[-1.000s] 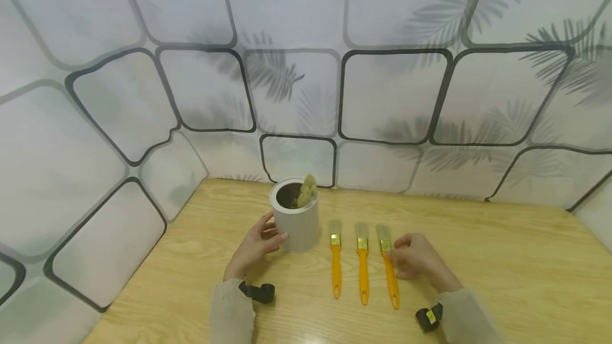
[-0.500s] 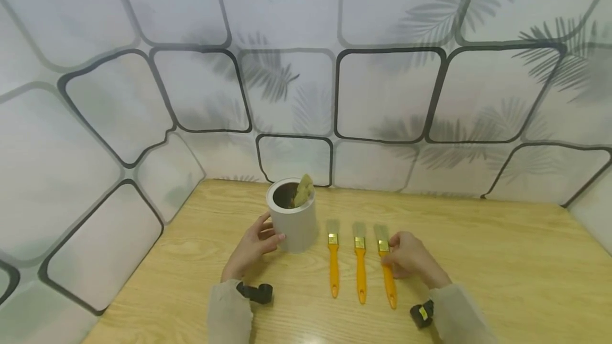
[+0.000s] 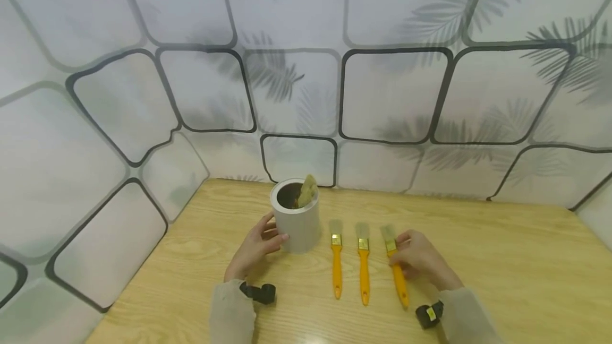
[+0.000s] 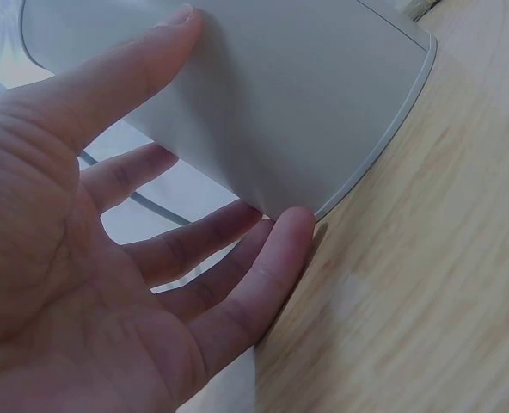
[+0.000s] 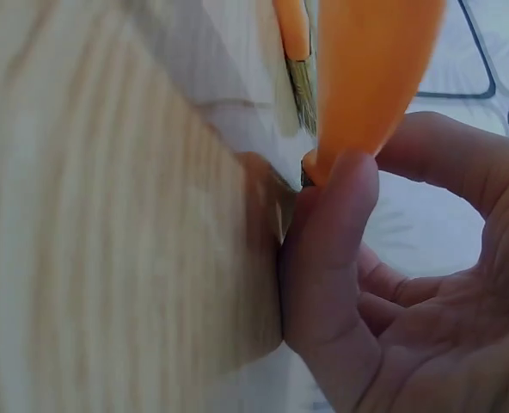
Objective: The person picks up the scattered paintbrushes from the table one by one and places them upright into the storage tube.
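Note:
My left hand (image 3: 255, 246) holds the side of a pale grey can (image 3: 298, 230), thumb in front and fingers round the far left side. In the left wrist view the thumb (image 4: 143, 60) lies against the can's wall (image 4: 280, 103), and the fingertips touch its lower edge. A yellowish-green crumpled piece (image 3: 307, 191) sticks out of the can; its kind is unclear. My right hand (image 3: 421, 259) pinches the rightmost paintbrush (image 3: 400, 283) near its ferrule. Its orange handle (image 5: 366, 69) fills the upper right wrist view.
Two more orange-handled paintbrushes, a left one (image 3: 337, 269) and a middle one (image 3: 364, 272), lie side by side between can and right hand. All rest on a light wooden table (image 3: 502, 259). A patterned white wall (image 3: 387, 94) stands behind, another at the left.
My right thumb and fingers have taken hold of the rightmost brush. It has shifted slightly right, away from the middle brush. The left hand and can have stayed in place.

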### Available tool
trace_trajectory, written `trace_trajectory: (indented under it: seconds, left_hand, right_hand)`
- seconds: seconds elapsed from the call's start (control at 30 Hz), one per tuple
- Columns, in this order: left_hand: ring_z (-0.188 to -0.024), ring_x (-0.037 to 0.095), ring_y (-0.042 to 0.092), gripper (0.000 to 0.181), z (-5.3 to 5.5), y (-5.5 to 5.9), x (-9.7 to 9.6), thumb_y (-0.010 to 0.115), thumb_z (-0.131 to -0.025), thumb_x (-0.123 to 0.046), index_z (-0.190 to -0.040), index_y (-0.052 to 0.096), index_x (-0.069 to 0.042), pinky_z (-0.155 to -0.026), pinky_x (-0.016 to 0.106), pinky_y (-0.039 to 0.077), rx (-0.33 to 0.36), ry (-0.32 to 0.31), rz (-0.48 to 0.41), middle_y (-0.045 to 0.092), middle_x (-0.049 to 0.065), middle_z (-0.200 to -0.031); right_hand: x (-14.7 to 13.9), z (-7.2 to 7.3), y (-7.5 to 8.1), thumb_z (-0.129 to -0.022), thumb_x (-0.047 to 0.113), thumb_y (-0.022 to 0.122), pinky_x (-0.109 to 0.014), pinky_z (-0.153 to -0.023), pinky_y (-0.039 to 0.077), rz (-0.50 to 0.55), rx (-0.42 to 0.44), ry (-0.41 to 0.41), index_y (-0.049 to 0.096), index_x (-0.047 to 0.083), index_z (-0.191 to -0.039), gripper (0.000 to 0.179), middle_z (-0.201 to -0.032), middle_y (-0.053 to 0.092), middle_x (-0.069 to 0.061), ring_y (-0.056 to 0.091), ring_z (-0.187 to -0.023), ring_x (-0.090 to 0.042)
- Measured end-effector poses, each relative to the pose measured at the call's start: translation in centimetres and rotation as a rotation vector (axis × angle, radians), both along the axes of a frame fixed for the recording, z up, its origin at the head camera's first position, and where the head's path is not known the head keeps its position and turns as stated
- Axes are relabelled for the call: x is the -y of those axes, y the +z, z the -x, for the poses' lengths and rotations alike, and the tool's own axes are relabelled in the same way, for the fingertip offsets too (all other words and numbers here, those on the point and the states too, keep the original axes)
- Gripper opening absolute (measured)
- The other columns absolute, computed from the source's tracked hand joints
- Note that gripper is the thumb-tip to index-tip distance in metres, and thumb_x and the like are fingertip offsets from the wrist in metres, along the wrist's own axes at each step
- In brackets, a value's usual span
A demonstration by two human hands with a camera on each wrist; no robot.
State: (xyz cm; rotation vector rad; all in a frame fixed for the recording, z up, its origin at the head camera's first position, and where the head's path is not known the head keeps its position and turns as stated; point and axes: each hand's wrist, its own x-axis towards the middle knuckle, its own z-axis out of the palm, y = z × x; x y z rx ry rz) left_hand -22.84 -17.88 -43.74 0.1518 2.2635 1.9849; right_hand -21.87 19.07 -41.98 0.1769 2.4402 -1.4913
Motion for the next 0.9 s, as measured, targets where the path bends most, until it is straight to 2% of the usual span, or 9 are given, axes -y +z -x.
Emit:
trace_trajectory:
  seconds: [0.13,0.23,0.33,0.43,0.53,0.67,0.8,0.9]
  left_hand:
    - [-0.132,0.050,0.047,0.075,0.0,0.0,-0.1,0.071,-0.096,-0.009,-0.158,0.031,-0.004,-0.097,0.054,0.052,0.002,-0.002,-0.002,0.041,0.032,-0.147]
    - [-0.132,0.050,0.046,0.075,0.1,0.1,-0.1,0.071,-0.096,-0.009,-0.159,0.030,-0.005,-0.097,0.054,0.052,0.003,-0.004,-0.006,0.041,0.032,-0.148]
    - [-0.132,0.050,0.046,0.075,0.1,0.0,-0.1,0.071,-0.096,-0.009,-0.159,0.030,-0.005,-0.097,0.055,0.051,0.003,-0.006,-0.002,0.040,0.032,-0.148]
    - [-0.132,0.051,0.046,0.075,0.0,0.0,-0.1,0.071,-0.096,-0.009,-0.159,0.030,-0.005,-0.097,0.055,0.051,0.004,-0.008,0.003,0.040,0.032,-0.148]
    - [-0.132,0.051,0.046,0.075,0.1,0.0,-0.1,0.071,-0.096,-0.009,-0.159,0.030,-0.005,-0.097,0.055,0.051,0.001,-0.007,0.003,0.040,0.032,-0.148]
    - [-0.132,0.051,0.046,0.074,0.0,0.0,-0.1,0.071,-0.096,-0.009,-0.158,0.031,-0.005,-0.097,0.055,0.052,-0.006,-0.009,0.008,0.041,0.032,-0.147]
    - [-0.131,0.051,0.047,0.074,0.0,0.1,-0.1,0.070,-0.096,-0.009,-0.158,0.031,-0.004,-0.096,0.055,0.052,-0.013,-0.010,0.015,0.041,0.033,-0.147]
    - [-0.131,0.051,0.047,0.074,-0.1,0.1,-0.1,0.071,-0.096,-0.008,-0.158,0.031,-0.004,-0.096,0.055,0.052,-0.010,-0.007,0.009,0.041,0.032,-0.147]
  right_hand:
    - [-1.0,0.1,-0.1,-0.078,-0.006,0.076,-0.031,-0.057,0.058,0.098,0.008,-0.028,0.042,-0.017,-0.125,0.059,-0.110,0.062,-0.031,0.062,-0.070,-0.017]
    - [-1.5,0.2,-0.1,-0.081,-0.006,0.074,-0.031,-0.060,0.060,0.156,0.009,-0.054,0.039,-0.019,-0.130,0.062,-0.122,0.056,-0.038,0.065,-0.073,-0.016]
    - [-1.7,0.2,0.0,-0.084,-0.007,0.073,-0.034,-0.064,0.061,0.211,0.015,-0.093,0.035,-0.018,-0.135,0.065,-0.128,0.051,-0.040,0.067,-0.076,-0.016]
    - [-1.8,0.0,0.1,-0.088,-0.006,0.070,-0.034,-0.067,0.061,0.278,0.010,-0.124,0.030,-0.017,-0.139,0.066,-0.119,0.057,-0.031,0.067,-0.079,-0.015]
    - [-1.8,-0.1,0.3,-0.091,-0.005,0.067,-0.033,-0.067,0.061,0.337,0.001,-0.159,0.028,-0.015,-0.142,0.065,-0.105,0.064,-0.015,0.067,-0.076,-0.014]
    - [-1.7,-0.1,0.4,-0.093,-0.003,0.067,-0.031,-0.066,0.061,0.424,-0.013,-0.213,0.027,-0.012,-0.142,0.064,-0.091,0.068,-0.005,0.069,-0.071,-0.014]
    - [-1.6,0.1,0.7,-0.095,-0.003,0.065,-0.032,-0.071,0.061,0.505,-0.021,-0.265,0.027,-0.009,-0.142,0.061,-0.092,0.067,-0.004,0.069,-0.075,-0.014]
    - [-1.4,0.1,1.1,-0.097,-0.002,0.062,-0.032,-0.078,0.060,0.529,-0.027,-0.276,0.021,-0.011,-0.148,0.066,-0.102,0.063,-0.007,0.068,-0.082,-0.013]
